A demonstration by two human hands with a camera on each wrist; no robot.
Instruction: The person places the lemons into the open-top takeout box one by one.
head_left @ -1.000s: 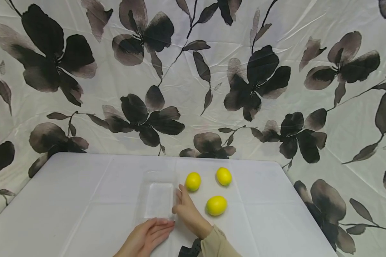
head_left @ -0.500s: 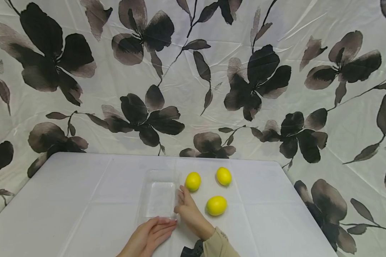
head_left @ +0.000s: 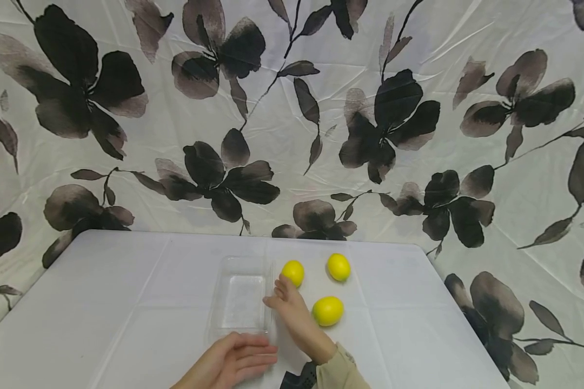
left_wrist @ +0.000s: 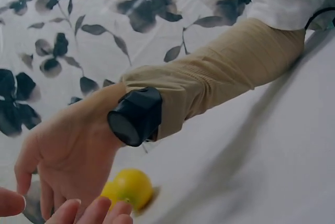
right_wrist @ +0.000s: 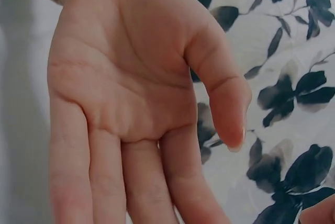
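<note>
My read from my end: step in hand is prob. lining up at the clear tray [head_left: 245,301], w/ no lemon lifted yet. Tray sits on the white bench [head_left: 399,340], long sides running away from the person. Inner lemon [head_left: 294,271] is just off its R side, far lemon [head_left: 338,267] further R, near lemon [head_left: 328,312] closer to the person.

If a lemon's wanted next, I'd say the move calls for the R hand [head_left: 296,317] to turn off the tray edge and curl round the inner one, L hand [head_left: 236,359] steadying the tray.

Pose: R hand reaches fwd and L, fingers lightly bent, thumb apart toward the tray, gripping nothing; fingertips overlap the inner lemon in head view, can't tell if touching. L hand lies across the tray's near end, fingers straight, palm facing R hand, holding nothing; contact w/ tray unclear.
</note>
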